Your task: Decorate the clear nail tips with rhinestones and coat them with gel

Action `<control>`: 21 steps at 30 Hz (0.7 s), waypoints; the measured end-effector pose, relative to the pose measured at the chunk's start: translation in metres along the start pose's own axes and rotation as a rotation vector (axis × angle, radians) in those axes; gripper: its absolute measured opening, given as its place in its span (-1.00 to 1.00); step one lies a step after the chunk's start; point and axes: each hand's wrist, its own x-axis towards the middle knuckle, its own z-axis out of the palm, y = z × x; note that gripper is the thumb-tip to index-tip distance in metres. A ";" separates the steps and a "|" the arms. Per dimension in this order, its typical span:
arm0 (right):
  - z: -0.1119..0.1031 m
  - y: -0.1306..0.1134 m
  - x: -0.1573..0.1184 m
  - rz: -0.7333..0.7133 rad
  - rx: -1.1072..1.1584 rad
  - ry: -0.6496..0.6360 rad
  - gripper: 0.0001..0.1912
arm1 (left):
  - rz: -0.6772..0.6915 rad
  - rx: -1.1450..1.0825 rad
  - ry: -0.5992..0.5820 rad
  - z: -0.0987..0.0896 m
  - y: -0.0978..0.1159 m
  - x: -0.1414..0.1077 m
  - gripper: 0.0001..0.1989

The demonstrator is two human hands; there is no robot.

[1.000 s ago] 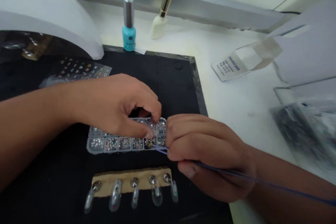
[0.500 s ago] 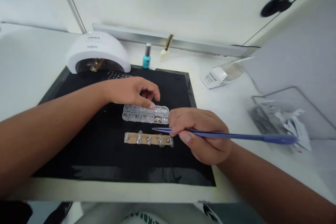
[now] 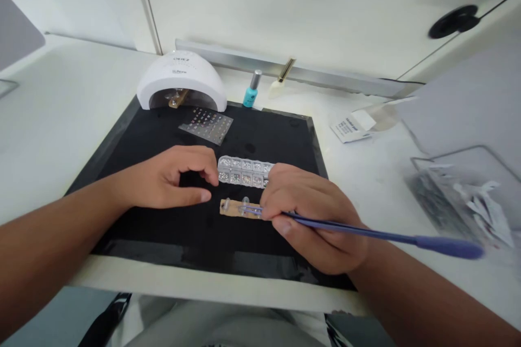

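My right hand [image 3: 315, 217] is closed around purple-blue tweezers [image 3: 382, 234]. Their tips are over the tan strip [image 3: 234, 209], at one of the small clear nail tips [image 3: 245, 203] set along it; whether they touch it I cannot tell. The right end of the strip is hidden behind my fingers. Just to the left, my left hand [image 3: 175, 178] holds nothing, with its thumb apart from its curled fingers. Beyond the strip lies a clear compartment case [image 3: 240, 171] of tiny rhinestones, partly covered by my right hand.
On the black mat [image 3: 171, 227] is a sticker sheet [image 3: 207, 124]. A white nail lamp [image 3: 183, 78], a turquoise polish bottle [image 3: 251, 95] and a cream bottle [image 3: 277, 88] stand behind. At right are an opened white box [image 3: 352, 126] and a wire-framed container [image 3: 431, 195] with packets.
My left hand has drawn back from the case toward me and left. The tweezers in my right hand have come down from beside the case to the strip. The view has shifted.
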 end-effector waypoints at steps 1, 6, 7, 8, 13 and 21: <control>-0.001 0.000 0.001 0.011 -0.013 -0.025 -0.89 | 0.005 -0.014 -0.016 0.003 -0.002 0.001 -0.96; 0.001 -0.002 0.005 0.068 -0.034 -0.134 -0.89 | 0.034 -0.026 -0.107 0.013 -0.008 0.007 -0.80; 0.002 -0.001 0.005 0.078 -0.038 -0.143 -0.89 | 0.038 -0.007 -0.118 0.014 -0.008 0.008 -0.78; 0.003 -0.001 0.004 0.088 -0.045 -0.152 -0.89 | 0.039 0.016 -0.131 0.015 -0.007 0.009 -0.77; 0.005 0.000 0.002 0.099 -0.066 -0.166 -0.89 | -0.018 0.143 -0.175 0.020 -0.001 0.011 -0.84; 0.005 0.001 0.003 0.114 -0.059 -0.171 -0.86 | -0.030 0.185 -0.126 0.026 -0.002 0.008 -0.99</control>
